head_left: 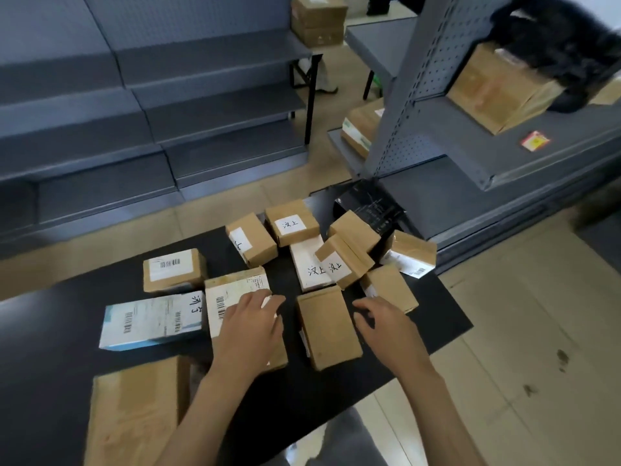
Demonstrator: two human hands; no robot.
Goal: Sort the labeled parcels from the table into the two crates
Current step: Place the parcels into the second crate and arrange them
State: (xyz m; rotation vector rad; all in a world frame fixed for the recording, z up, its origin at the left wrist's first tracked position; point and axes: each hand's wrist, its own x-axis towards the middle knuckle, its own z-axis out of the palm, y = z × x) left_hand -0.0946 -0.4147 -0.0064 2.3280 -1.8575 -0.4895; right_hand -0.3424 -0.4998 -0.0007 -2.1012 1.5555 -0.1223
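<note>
We see the parcels spread over the black counter (433,317) in the lower middle of the frame. A plain brown cardboard parcel (327,331) lies at the centre, flat-sided and matte, with bare black surface on either side of it. Our left hand (250,326) rests on a white-labelled parcel (232,297) with barcodes just left of it, fingers loosely spread over the label. Our right hand (383,322) hovers just right of the plain parcel, fingers relaxed and slightly curled, holding nothing.

Left of these lie a long pale-blue and white carton (151,321) and a small brown barcode box (174,270). Above, toward the counter's far edge, a crowded heap of small taped boxes (346,260) leans together, several with handwritten white labels, beside a flat white packet (309,267) and a glossy black box (373,208). A large brown carton (134,415) sits at the lower left edge.

Beyond the counter's right edge there is open tiled floor (537,348). Grey metal shelving (144,105) fills the upper left, and a perforated grey rack (433,79) with cardboard cartons stands at the upper right.
</note>
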